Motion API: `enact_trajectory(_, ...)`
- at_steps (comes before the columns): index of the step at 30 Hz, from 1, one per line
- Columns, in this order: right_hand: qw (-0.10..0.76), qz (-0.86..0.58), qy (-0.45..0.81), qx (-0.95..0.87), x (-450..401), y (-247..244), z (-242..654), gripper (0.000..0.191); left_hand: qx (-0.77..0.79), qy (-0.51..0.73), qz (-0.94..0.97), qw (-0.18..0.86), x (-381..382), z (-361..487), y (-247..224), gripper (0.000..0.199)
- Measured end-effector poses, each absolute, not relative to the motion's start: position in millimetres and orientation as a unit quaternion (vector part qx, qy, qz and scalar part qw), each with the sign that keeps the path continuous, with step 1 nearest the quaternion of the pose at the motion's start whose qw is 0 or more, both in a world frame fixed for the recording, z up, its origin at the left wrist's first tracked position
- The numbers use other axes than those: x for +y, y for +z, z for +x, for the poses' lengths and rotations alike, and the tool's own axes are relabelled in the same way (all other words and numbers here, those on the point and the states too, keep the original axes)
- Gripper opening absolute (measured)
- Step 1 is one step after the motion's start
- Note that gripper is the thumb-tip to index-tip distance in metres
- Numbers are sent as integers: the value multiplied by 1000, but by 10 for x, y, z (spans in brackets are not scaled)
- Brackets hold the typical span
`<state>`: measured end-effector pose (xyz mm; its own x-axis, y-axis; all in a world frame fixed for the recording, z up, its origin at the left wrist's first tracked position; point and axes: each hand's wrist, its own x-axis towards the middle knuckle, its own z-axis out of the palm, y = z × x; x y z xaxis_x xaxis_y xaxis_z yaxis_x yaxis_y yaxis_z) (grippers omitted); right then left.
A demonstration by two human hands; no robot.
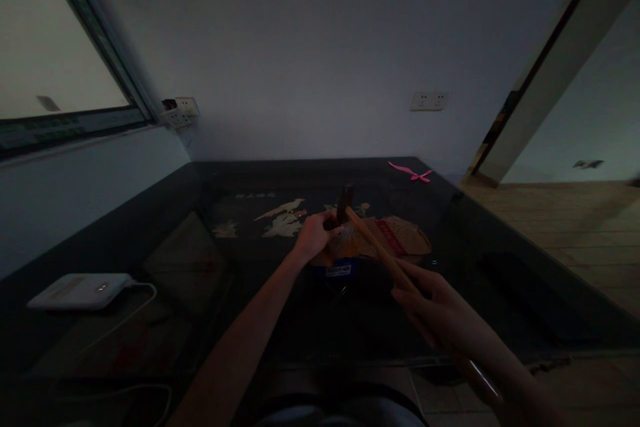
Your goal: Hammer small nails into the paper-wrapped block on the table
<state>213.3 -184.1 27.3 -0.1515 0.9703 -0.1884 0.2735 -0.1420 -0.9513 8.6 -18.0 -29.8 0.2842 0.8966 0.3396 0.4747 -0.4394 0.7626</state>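
Near the middle of the table, my left hand (319, 235) is closed, thumb and fingers pinching a dark, narrow piece (345, 199) that stands roughly upright. The dim light hides what kind of thing it is. My right hand (433, 300) is wrapped round a long wooden stick (376, 248), slanting up and left. Its far tip meets or overlaps the dark piece; I cannot tell which. Below both lies a brown cardboard-like sheet (407, 238) with a red band. A blue label or packet (341, 269) shows at its near edge.
The dark glossy table (300, 327) bears a bird picture (283, 213). A white power bank (80, 290) with a cable lies left, a pink ribbon (413, 172) at the far right corner, and a dark flat object (537, 293) at right. Behind is a wall with sockets (429, 101).
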Motion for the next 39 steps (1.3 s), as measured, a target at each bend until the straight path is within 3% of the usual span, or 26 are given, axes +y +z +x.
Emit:
enact_trajectory(17, 372, -582, 480, -540, -1882, 342, 2118, 67, 453, 393, 748, 284, -228, 111, -232, 3)
enact_trajectory(39, 344, -561, 501, -562, -1866, 350, 2112, 61, 465, 385, 746, 283, -198, 97, -259, 4)
